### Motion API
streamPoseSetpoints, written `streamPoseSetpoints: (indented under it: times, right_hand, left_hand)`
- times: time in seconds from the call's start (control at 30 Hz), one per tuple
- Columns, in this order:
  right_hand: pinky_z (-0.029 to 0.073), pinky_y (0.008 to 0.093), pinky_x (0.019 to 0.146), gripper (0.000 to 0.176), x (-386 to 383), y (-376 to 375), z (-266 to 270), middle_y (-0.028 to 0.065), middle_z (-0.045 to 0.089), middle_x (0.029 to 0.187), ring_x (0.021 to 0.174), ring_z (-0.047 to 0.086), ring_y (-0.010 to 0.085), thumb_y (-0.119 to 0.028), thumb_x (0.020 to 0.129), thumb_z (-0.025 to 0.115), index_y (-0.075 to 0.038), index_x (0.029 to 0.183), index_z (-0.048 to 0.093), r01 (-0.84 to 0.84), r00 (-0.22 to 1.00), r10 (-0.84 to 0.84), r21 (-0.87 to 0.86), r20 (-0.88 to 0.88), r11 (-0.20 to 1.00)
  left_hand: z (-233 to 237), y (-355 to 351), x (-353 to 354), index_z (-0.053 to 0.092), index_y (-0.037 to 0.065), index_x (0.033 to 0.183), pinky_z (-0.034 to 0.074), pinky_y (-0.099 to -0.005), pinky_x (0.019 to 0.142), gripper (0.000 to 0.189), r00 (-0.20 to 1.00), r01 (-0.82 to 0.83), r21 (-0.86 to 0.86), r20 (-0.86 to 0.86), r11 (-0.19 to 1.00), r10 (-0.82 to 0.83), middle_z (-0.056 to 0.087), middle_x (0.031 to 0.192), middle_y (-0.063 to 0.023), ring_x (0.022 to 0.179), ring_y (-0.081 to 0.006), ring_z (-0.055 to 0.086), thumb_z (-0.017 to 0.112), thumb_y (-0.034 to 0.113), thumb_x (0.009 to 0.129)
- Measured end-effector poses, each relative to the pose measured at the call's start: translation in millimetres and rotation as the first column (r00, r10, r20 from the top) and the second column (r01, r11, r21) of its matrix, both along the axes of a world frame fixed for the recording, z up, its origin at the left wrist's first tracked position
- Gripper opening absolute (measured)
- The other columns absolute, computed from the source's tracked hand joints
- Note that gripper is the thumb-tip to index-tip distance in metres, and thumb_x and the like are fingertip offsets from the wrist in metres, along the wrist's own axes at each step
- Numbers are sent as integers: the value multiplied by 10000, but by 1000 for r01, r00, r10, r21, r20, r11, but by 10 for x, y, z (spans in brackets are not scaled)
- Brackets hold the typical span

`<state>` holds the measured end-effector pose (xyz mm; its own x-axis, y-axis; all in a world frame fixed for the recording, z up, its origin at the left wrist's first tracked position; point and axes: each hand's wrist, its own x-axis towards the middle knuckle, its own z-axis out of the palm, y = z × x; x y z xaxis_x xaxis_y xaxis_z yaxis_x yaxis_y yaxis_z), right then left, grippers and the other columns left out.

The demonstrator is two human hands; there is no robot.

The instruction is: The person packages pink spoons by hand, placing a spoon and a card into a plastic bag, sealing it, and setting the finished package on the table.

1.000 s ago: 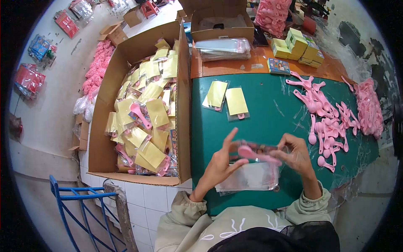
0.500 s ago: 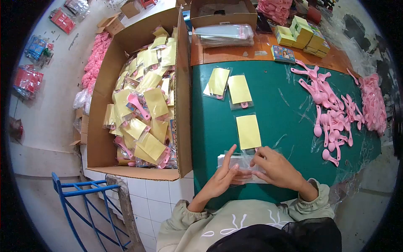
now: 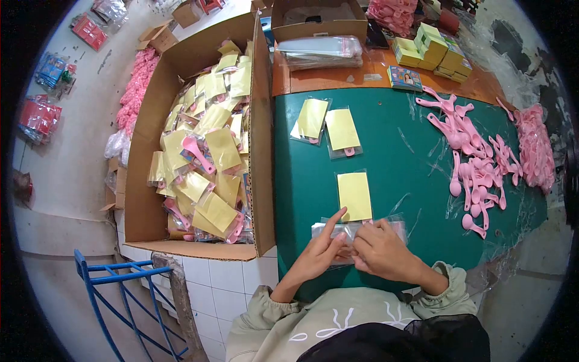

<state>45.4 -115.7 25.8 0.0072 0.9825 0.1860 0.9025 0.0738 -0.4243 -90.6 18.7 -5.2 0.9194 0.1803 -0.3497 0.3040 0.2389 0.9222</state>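
Note:
A stack of clear plastic bags (image 3: 395, 227) lies on the green table near its front edge, under both hands. My left hand (image 3: 318, 253) rests on the left part of the stack, its index finger stretched out and the other fingers loosely bent. At the right, the bent fingers of my right hand (image 3: 385, 250) are pinched together over the bags, apparently on the clear plastic; the exact fingertip contact is partly hidden. Just beyond the hands lies a bagged yellow card (image 3: 354, 196), its lower end reaching the stack. Two more bagged cards, one left (image 3: 312, 118) and one right (image 3: 343, 129), lie farther back.
A large cardboard box (image 3: 262, 151) of bagged cards and pink spoons stands left. Loose pink spoons (image 3: 476, 175) pile at the right, beside a bundle of bagged spoons (image 3: 535, 148). Small yellow boxes (image 3: 428, 48) and packed plastic bags (image 3: 319, 51) sit at the back.
The nearest bagged card has shifted slightly toward me. My right hand has moved a little left and down, closer to my left hand, and its fingers have drawn together.

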Motion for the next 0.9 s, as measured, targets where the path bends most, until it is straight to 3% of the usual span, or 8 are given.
streamPoseSetpoints:
  times: [0.1, 0.17, 0.27, 0.3, 0.5, 0.6, 0.8, 0.9]
  right_hand:
    - [380, 366, 753, 175, -45, 0, -16, 78, 476, 796, 798, 503, 236, -135, 714, 654, -62, 804, 523, -69, 997, 70, 43, -33, 997]
    - [398, 357, 752, 166, 8, -38, 36, 71, 486, 790, 795, 513, 225, -129, 724, 661, -57, 796, 529, -248, 912, 229, -13, -341, 969]
    - [416, 344, 740, 147, 337, -163, 256, 61, 495, 782, 824, 518, 237, -114, 746, 650, -47, 812, 537, -308, 727, 185, -74, -661, 948]
    - [421, 340, 734, 140, 482, -225, 336, 58, 498, 779, 840, 519, 246, -109, 755, 643, -42, 823, 539, -296, 663, 124, -106, -739, 949]
    - [437, 363, 734, 180, 622, -292, 359, 105, 509, 925, 885, 519, 279, -116, 763, 639, -32, 884, 536, -88, 863, -32, -212, -504, 973]
    - [445, 356, 755, 192, 358, -133, 163, 114, 509, 926, 897, 533, 276, -110, 753, 654, -41, 906, 560, -32, 934, -23, -146, -356, 989]
    - [424, 385, 721, 199, 183, 79, 30, 111, 489, 908, 860, 516, 294, -135, 748, 653, -55, 888, 536, -88, 956, 48, -125, -290, 988]
    - [415, 383, 698, 189, 154, 113, 24, 105, 481, 871, 810, 509, 290, -133, 736, 656, -55, 845, 522, -112, 963, 81, -104, -258, 988]
  left_hand:
    - [-43, -29, 67, 214, 151, 1433, 464, -255, 683, 520, 1000, -21, 213, -11, 977, 24, 616, 850, -85, 749, -108, 565, 416, 114, 956]
    - [41, -28, 111, 256, 129, 1416, 406, -237, 567, 524, 995, -82, 421, -23, 903, 101, 601, 690, -46, 618, -79, 513, 450, 87, 931]
    - [-136, -21, 109, 253, 136, 1416, 426, -238, 564, 525, 949, -301, 135, 142, 944, 282, 634, 666, -51, 595, -79, 526, 442, 85, 929]
    - [-20, 57, 63, 239, 136, 1419, 478, -243, 639, 511, 986, -163, 237, 13, 958, 164, 680, 832, -112, 652, -94, 572, 427, 103, 945]
    - [49, -26, 60, 222, 144, 1420, 523, -299, 785, 446, 995, -91, -189, 12, 978, 95, 634, 977, -150, 899, -188, 632, 334, 176, 989]
    - [-64, -42, -23, 212, 141, 1422, 529, -314, 802, 440, 997, -71, -18, 37, 997, 71, 618, 957, -134, 948, -203, 621, 305, 203, 996]
    - [53, -90, -98, 220, 136, 1425, 523, -330, 830, 442, 992, -128, -230, -7, 965, 129, 598, 995, -132, 882, -179, 611, 297, 220, 998]
    - [9, -66, -122, 191, 122, 1439, 500, -307, 818, 464, 994, -70, 52, 91, 996, 65, 582, 1058, -139, 930, -162, 591, 298, 221, 998]
